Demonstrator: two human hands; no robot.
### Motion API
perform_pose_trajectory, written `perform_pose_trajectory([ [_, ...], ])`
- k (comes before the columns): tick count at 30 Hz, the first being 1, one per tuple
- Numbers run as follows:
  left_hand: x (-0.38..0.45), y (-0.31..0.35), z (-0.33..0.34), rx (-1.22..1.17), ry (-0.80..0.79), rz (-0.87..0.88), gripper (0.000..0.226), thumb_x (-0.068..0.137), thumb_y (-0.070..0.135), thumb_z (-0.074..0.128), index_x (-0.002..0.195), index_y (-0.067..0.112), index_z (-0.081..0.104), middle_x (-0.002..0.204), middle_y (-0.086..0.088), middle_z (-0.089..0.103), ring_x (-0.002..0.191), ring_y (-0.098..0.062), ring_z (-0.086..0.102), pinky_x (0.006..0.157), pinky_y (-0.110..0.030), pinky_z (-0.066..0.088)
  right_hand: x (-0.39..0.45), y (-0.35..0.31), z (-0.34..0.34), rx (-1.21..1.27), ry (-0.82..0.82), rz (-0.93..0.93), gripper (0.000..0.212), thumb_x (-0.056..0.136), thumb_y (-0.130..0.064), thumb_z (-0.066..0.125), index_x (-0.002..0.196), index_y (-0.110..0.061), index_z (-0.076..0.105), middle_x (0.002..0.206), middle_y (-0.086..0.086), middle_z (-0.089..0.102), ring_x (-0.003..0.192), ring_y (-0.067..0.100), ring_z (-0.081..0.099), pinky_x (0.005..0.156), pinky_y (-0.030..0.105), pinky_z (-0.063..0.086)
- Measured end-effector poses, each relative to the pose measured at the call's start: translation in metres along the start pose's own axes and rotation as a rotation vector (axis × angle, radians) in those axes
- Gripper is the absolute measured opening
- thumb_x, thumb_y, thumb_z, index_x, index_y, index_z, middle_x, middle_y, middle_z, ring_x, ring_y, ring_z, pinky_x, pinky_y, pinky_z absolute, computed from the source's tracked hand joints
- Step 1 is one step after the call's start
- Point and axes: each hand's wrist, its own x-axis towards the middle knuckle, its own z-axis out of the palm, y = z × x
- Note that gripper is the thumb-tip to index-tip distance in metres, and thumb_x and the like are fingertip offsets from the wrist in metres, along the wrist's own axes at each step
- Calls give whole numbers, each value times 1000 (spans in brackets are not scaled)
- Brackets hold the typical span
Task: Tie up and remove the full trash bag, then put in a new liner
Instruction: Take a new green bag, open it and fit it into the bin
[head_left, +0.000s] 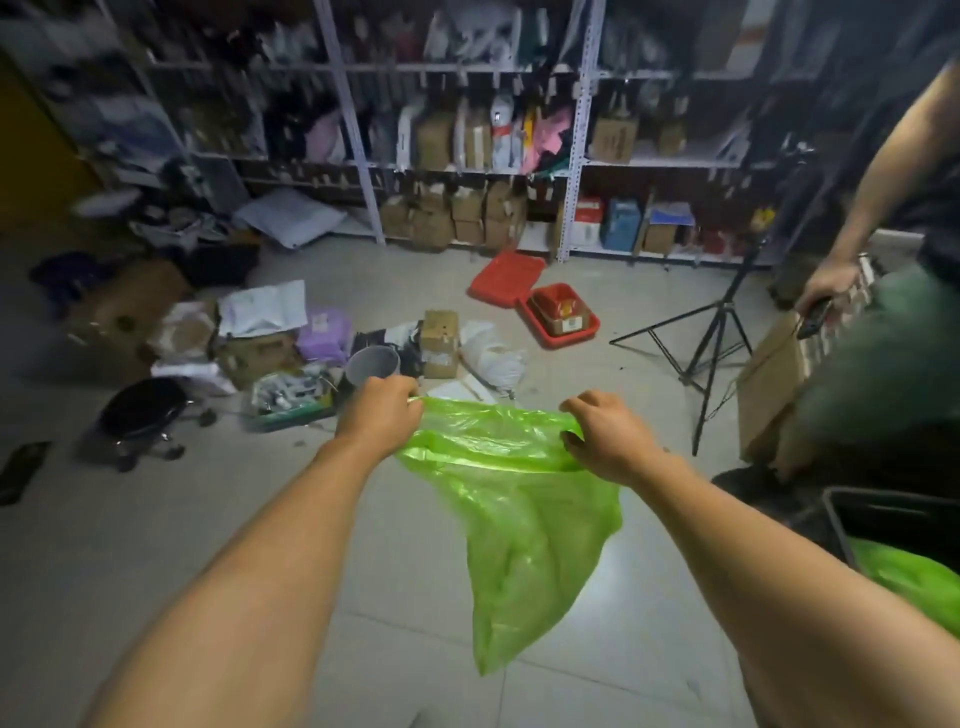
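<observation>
A thin green plastic liner (524, 525) hangs in the air in front of me, its mouth stretched sideways between both hands. My left hand (376, 415) pinches the liner's left top edge. My right hand (608, 434) grips its right top edge. The rest of the bag droops down, empty and crumpled, above the tiled floor. At the lower right stands a dark trash bin (893, 517) with more green plastic (914, 577) showing inside it.
Another person (883, 332) stands at the right holding a dark object. A black tripod (711, 332) stands right of centre. Cardboard boxes, a grey bucket (373, 364), red trays (558, 317) and a black stool (143, 405) litter the floor before stocked shelves.
</observation>
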Motion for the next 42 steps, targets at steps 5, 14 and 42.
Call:
perform_pose_trajectory([
  [5,31,-86,-17,-81,15,-83,18,87,26,56,92,17,70,96,-17,71,90,-37,64,75,-40,53,68,-72,20,-22,-32,-46,48,92,-36,55,136,-18,47,133,10,51,125,30,44,97,42,46],
  [14,113,-198,-37,-114,-5,-157,15,87,26,58,90,19,71,96,-12,73,92,-35,64,77,-38,52,201,-186,58,-23,-123,-149,49,90,-35,55,136,-18,49,135,13,51,126,33,44,102,42,43],
  [42,235,-417,-92,-122,14,-121,14,91,25,59,94,17,71,101,-14,72,97,-35,64,78,-37,50,362,-388,110,-13,-171,-88,52,89,-31,54,138,-16,47,134,15,50,127,34,42,100,40,43],
])
